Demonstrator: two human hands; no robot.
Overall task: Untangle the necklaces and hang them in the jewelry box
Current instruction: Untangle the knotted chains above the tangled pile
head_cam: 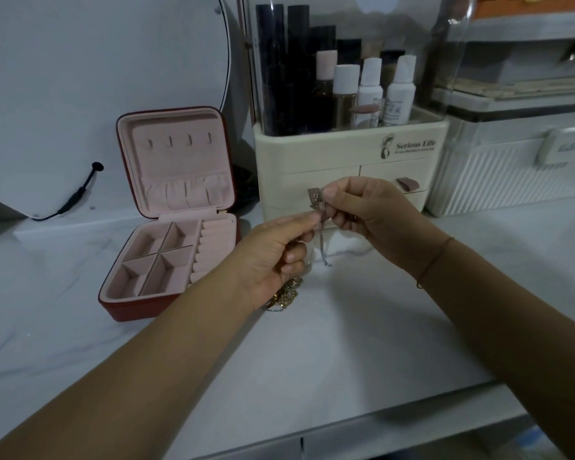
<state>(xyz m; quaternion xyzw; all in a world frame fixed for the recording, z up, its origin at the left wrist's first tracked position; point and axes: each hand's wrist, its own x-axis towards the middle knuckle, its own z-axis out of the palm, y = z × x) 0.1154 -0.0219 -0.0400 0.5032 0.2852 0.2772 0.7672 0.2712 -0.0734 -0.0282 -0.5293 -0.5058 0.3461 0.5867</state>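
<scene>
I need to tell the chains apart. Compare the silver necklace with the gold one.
The silver necklace is grey; the gold necklace is yellow. The silver necklace is pinched between the left hand and right hand, its end dangling; the gold necklace seems to lie heaped on the counter, partly behind the left hand. Both are chains, neither hung in the jewelry box.

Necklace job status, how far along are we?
Done: jewelry box stands open. In hand: left hand and right hand both pinch a silver chain; a gold chain bunches under the left hand. Left: all four lid hooks are bare, so nothing is hung yet.
</scene>
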